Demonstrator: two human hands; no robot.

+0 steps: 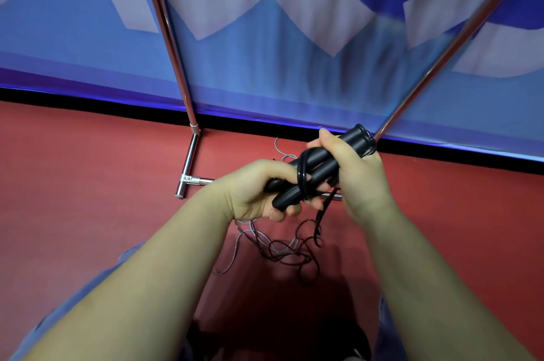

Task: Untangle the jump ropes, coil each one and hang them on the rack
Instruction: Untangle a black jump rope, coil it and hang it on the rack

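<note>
Two black jump rope handles (321,167) lie side by side in both my hands, above the red floor. My left hand (259,189) grips their lower ends, and my right hand (357,169) grips their upper ends. A loop of black cord (301,176) is wound around the handles between my hands. More black cord (294,248) hangs down to a tangle on the floor, mixed with a pale grey rope (235,251). The chrome rack (173,45) stands just beyond my hands, its upright at left and a slanted bar (459,39) at right.
The rack's T-shaped chrome foot (188,166) rests on the red floor (88,184). Behind it hangs a blue and white banner (294,36) with a black strip along its base. My knees in light blue fabric show at the bottom corners.
</note>
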